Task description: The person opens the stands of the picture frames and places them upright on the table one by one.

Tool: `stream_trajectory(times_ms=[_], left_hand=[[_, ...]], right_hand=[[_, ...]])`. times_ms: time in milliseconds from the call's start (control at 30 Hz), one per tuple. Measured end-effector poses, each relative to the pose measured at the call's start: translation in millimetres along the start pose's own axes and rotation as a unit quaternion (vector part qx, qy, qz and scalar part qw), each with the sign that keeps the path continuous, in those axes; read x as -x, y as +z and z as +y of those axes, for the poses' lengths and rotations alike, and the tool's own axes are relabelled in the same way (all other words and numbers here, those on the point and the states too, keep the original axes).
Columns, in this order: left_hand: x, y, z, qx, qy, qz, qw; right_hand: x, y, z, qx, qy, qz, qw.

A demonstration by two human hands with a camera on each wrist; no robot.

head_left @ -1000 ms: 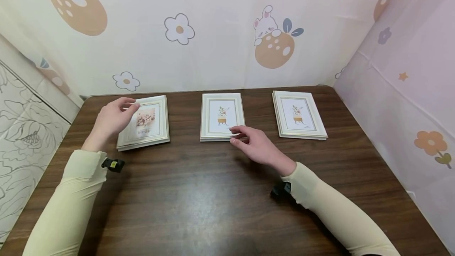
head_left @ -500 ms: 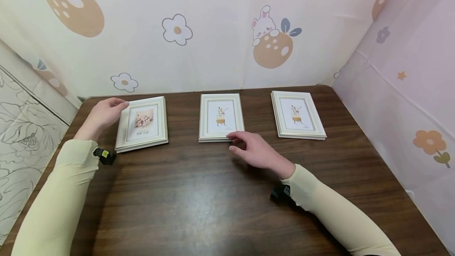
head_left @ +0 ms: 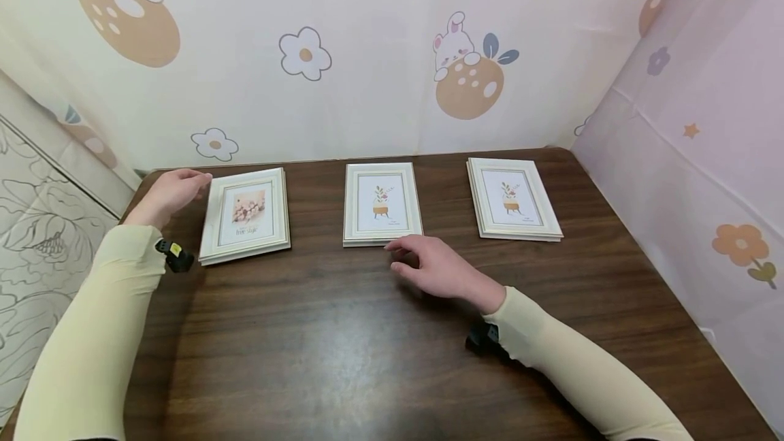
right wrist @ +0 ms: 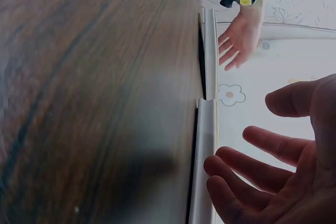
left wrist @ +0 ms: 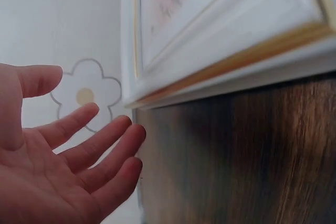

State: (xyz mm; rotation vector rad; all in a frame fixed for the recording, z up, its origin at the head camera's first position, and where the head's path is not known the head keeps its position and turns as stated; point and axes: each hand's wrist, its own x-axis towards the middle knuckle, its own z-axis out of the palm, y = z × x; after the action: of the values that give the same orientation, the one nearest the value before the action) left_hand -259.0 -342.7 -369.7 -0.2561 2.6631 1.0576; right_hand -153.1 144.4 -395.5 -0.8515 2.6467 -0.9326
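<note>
Three white picture frames lie face up in a row along the far side of the table. The left picture frame [head_left: 214, 223] shows a photo of flowers with lettering. My left hand [head_left: 174, 194] is at its upper left corner, fingers spread and loosely bent, holding nothing; in the left wrist view a gap parts the fingers from the frame's edge. The middle picture frame [head_left: 382, 199] bears a potted-plant print. Just below its lower right corner hovers my right hand [head_left: 437, 265], fingers loosely bent and holding nothing. Farther right lies the right picture frame [head_left: 514, 199], with a similar plant print.
The dark wood-grain table [head_left: 318, 346] stretches in front of the frames. Behind it hangs a white curtain [head_left: 373, 87] printed with rabbits and flowers, and a similar sheet [head_left: 704, 175] borders the right side. A line-drawn flower panel [head_left: 49, 243] stands at the left.
My left hand has moved left, off the left picture frame's face to its outer corner. My right hand has drawn slightly back from the middle frame. The frames stay put.
</note>
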Motion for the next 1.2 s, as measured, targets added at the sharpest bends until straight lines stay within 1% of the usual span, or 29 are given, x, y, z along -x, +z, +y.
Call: stream_trajectory(times_ms=[67,133,367,467,633,733,800,933,1100,1200], left_hand=[[-3.8,-0.3,-1.8,0.014,-0.004,-0.011,0.9998],[-8.7,0.2,-4.4,0.019,0.003,-0.016,0.9997],[-22.4,7.1,-13.8,0.029,0.049,-0.029,0.9980],[-26.4,9.9,-15.7,0.013,0.063,-0.028,0.9976],[-30.3,10.5,-14.8,-0.034,0.067,-0.034,0.9966],[-31.3,10.4,-13.6,-0.052,0.073,-0.037,0.9953],[-32.0,10.8,-13.4,-0.058,0.076,-0.035,0.9948],[-32.8,11.9,-14.0,-0.058,0.078,-0.019,0.9951],[-31.3,12.8,-12.0,-0.027,0.081,0.006,0.9963],[-29.9,11.6,-10.6,-0.013,0.084,0.016,0.9962]], right_hand=[[0.4,1,0,0.004,-0.004,-0.003,1.0000],[1.0,1,-1,0.008,-0.009,-0.003,0.9999],[1.2,2,-3,0.016,-0.019,0.002,0.9997],[1.0,3,-2,0.019,-0.020,0.002,0.9996],[1.3,3,-1,0.026,-0.024,-0.004,0.9994],[1.2,3,0,0.031,-0.033,-0.004,0.9990],[1.1,4,1,0.033,-0.036,-0.003,0.9988],[0.8,4,2,0.036,-0.041,-0.003,0.9985],[0.7,4,3,0.033,-0.035,-0.003,0.9988],[0.5,3,3,0.026,-0.023,-0.004,0.9994]])
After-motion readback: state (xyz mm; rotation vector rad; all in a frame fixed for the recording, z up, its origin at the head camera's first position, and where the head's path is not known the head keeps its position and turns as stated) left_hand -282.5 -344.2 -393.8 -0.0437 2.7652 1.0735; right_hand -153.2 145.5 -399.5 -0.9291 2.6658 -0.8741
